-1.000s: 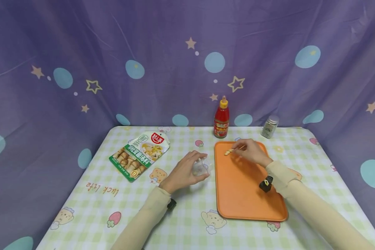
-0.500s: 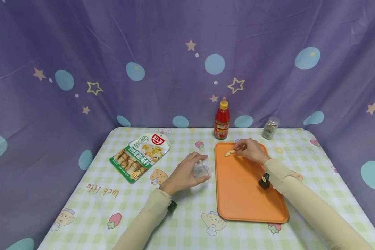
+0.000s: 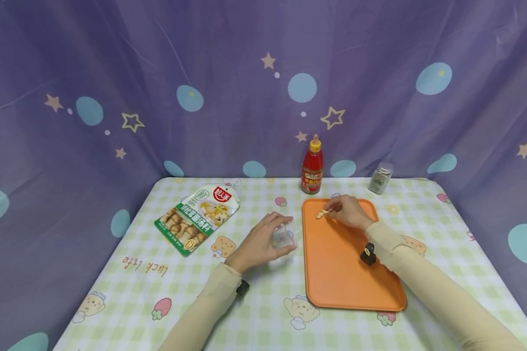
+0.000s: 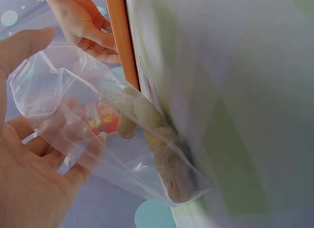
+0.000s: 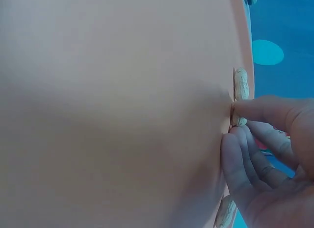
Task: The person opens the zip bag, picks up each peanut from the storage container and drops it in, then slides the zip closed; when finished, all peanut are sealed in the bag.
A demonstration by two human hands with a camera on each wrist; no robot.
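My left hand [image 3: 259, 243] holds a clear zip bag [image 3: 282, 237] beside the tray's left edge, its mouth spread between thumb and fingers. Several peanuts [image 4: 164, 154] lie at the bottom of the bag in the left wrist view. Over the far part of the orange tray [image 3: 347, 273], my right hand [image 3: 349, 213] pinches a peanut [image 5: 238, 121] between thumb and fingertips, partly covered by them. Another peanut [image 5: 241, 83] lies end to end with it on the tray, and a further peanut [image 5: 225, 212] shows below the fingers in the right wrist view.
A red sauce bottle [image 3: 312, 170] with a yellow cap stands behind the tray. To its right is a small shaker jar [image 3: 380, 178]. A green-and-white mushroom soup seasoning pouch [image 3: 197, 219] lies at the left on the checked tablecloth [image 3: 228, 312]. A purple curtain [image 3: 228, 141] hangs behind.
My right hand and wrist have shifted slightly left over the tray, staying at the peanuts. My left hand keeps the bag in nearly the same place.
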